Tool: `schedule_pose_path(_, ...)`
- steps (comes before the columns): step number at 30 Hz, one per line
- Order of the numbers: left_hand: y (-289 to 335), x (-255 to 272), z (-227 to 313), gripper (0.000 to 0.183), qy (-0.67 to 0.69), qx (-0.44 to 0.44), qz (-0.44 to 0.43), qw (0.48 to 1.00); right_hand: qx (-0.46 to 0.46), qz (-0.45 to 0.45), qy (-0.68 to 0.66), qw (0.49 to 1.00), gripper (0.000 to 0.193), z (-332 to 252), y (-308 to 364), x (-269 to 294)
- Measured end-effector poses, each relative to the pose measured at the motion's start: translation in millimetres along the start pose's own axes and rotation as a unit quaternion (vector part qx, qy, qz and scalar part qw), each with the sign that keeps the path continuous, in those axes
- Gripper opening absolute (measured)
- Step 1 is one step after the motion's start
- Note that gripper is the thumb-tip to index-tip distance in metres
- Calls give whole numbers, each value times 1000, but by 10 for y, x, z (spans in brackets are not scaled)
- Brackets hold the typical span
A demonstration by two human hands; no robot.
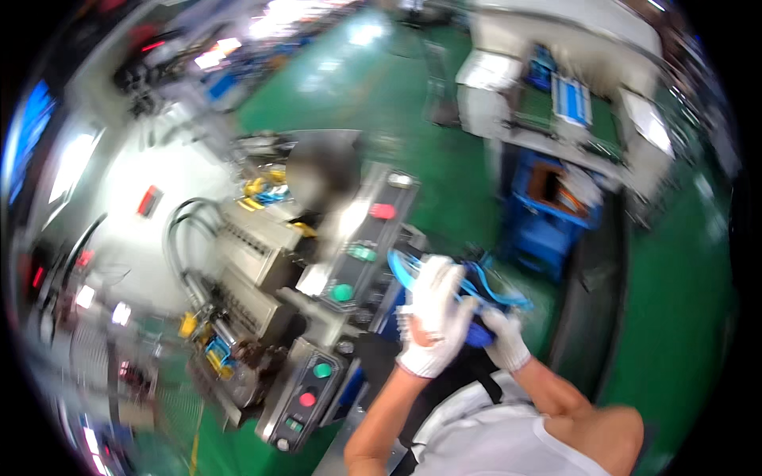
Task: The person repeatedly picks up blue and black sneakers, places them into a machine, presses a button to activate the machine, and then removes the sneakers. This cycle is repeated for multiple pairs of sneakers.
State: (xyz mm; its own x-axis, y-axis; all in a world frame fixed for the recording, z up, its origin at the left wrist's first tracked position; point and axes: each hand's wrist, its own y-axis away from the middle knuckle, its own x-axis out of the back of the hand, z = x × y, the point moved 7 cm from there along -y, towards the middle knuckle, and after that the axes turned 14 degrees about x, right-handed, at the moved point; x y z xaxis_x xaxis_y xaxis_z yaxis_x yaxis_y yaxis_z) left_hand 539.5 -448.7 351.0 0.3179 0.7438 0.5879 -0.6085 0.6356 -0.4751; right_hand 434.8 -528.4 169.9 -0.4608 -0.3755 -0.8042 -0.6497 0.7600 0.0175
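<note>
Both my hands wear white knit gloves and are close together in front of me. My left hand is closed, with curved light-blue strips coming out beside its fingers. More of these strips loop off toward the right, past my right hand. Between the two hands shows a dark blue piece, and my right hand's fingers curl against it. Motion smears the fingers, and I cannot make out the kind of the blue things.
At my left stands a machine with two control panels, one bearing a red button and a green button. A blue crate stands below a pale machine at the far right. A dark belt-like strip runs along my right.
</note>
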Motion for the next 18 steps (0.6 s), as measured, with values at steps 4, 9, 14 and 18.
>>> schedule_pose_path(4, 310, -47, -291, 53, -22, -1, -5, 1000, 317, -54, 428, 845, 36, -1004, -436, 232)
schedule_pose_path(9, 1304, -488, -981, 52, -5, 153, -102, 983, 471, 162, 514, 698, 41, -2231, -1600, 1058)
schedule_pose_path(14, 1835, -645, -1264, 45, -27, 338, -174, 924, 356, 243, 631, 645, 59, -3784, -3384, 2117)
schedule_pose_path(18, 1894, -703, -1353, 44, -41, 383, -151, 910, 167, 249, 697, 652, 69, -4365, -4459, 3046)
